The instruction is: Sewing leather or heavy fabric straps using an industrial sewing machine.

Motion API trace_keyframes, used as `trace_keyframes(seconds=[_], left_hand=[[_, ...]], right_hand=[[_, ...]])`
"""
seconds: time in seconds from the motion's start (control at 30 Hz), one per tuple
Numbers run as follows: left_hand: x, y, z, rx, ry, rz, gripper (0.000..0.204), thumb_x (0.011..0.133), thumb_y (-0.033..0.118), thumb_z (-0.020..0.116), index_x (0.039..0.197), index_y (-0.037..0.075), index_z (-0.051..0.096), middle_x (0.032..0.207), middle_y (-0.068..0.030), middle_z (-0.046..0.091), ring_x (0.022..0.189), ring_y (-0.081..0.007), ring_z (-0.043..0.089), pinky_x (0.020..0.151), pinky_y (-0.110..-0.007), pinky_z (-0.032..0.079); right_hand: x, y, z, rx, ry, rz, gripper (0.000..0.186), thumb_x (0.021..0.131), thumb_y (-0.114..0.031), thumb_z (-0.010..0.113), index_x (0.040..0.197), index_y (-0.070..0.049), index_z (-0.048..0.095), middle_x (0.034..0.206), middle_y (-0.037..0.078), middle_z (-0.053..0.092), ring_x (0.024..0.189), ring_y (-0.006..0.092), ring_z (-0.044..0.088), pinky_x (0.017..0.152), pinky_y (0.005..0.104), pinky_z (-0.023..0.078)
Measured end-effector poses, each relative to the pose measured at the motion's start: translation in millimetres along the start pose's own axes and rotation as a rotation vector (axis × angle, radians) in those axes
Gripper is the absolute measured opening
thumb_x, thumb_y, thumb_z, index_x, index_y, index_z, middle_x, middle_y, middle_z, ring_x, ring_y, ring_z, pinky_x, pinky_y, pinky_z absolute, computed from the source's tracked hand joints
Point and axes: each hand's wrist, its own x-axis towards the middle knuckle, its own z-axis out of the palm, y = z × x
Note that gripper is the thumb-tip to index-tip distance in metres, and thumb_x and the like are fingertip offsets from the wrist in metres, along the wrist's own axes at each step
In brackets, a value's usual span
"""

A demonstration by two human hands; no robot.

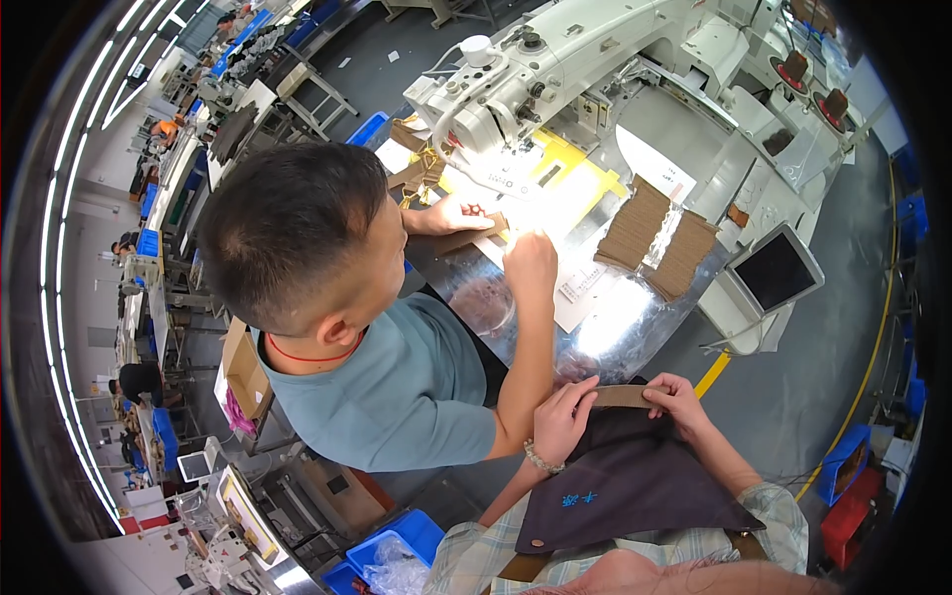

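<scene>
My left hand and my right hand hold a narrow brown strip stretched level between them, above my dark apron. Both hands have their fingers closed on its ends. Just beyond it is the edge of a shiny metal worktop. Beside me on the left, a co-worker in a teal shirt bends over the worktop, hands at small brown pieces, white papers and a yellow plate. A stack of brown pieces with a pale band lies on the worktop.
A white industrial sewing machine spans the worktop's back. A screen on a stand stands at the right. Blue bins sit low at the lower left, blue and red crates at the far right. Other workstations and people line the left background.
</scene>
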Motion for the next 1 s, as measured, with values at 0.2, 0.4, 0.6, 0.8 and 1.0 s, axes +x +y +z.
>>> trace_keyframes(seconds=[0.2, 0.4, 0.6, 0.8, 1.0], left_hand=[[0.7, 0.7, 0.1, 0.025, -0.014, 0.018, 0.022, 0.086, 0.008, 0.062, 0.107, 0.006, 0.064, 0.079, -0.0070, 0.062, 0.060, -0.0203, 0.058, 0.056, -0.030, 0.046], [1.4, 0.3, 0.7, 0.036, -0.002, 0.039, 0.024, 0.084, 0.005, 0.063, 0.109, 0.005, 0.064, 0.080, -0.0080, 0.063, 0.060, -0.0184, 0.058, 0.054, -0.028, 0.047], [0.0, 3.3, 2.4, 0.053, 0.010, 0.027, 0.025, 0.084, 0.005, 0.064, 0.108, 0.006, 0.065, 0.081, -0.0080, 0.064, 0.063, -0.0187, 0.060, 0.054, -0.028, 0.048], [1.3, -1.2, 4.9, 0.117, -0.032, 0.109, 0.021, 0.082, 0.005, 0.066, 0.102, 0.006, 0.066, 0.076, -0.0060, 0.062, 0.057, -0.0178, 0.058, 0.053, -0.028, 0.046], [2.5, -1.0, 6.9, 0.113, -0.031, 0.118, 0.018, 0.082, 0.005, 0.065, 0.100, 0.005, 0.066, 0.075, -0.0059, 0.061, 0.058, -0.0197, 0.057, 0.054, -0.029, 0.046]], right_hand=[[1.0, 2.6, -0.1, 0.002, 0.011, 0.015, 0.010, 0.084, -0.009, 0.067, 0.086, -0.003, 0.060, 0.069, 0.004, 0.063, 0.052, 0.0097, 0.058, 0.050, 0.0210, 0.048], [0.5, -0.4, 2.4, 0.022, 0.012, 0.011, 0.011, 0.083, -0.012, 0.069, 0.087, -0.005, 0.061, 0.071, 0.003, 0.063, 0.054, 0.0083, 0.058, 0.050, 0.0189, 0.042], [0.6, -7.3, 8.5, -0.005, 0.014, 0.004, 0.013, 0.083, -0.012, 0.069, 0.087, -0.004, 0.061, 0.072, 0.003, 0.063, 0.056, 0.0082, 0.058, 0.052, 0.0192, 0.043], [-0.1, -10.8, 11.2, -0.038, 0.001, -0.016, 0.012, 0.082, -0.012, 0.069, 0.085, -0.004, 0.062, 0.073, 0.003, 0.063, 0.056, 0.0081, 0.058, 0.052, 0.0193, 0.042], [0.6, -8.0, 11.5, -0.019, 0.004, -0.029, 0.012, 0.082, -0.013, 0.070, 0.085, -0.004, 0.061, 0.073, 0.003, 0.063, 0.056, 0.0077, 0.058, 0.051, 0.0188, 0.042]])
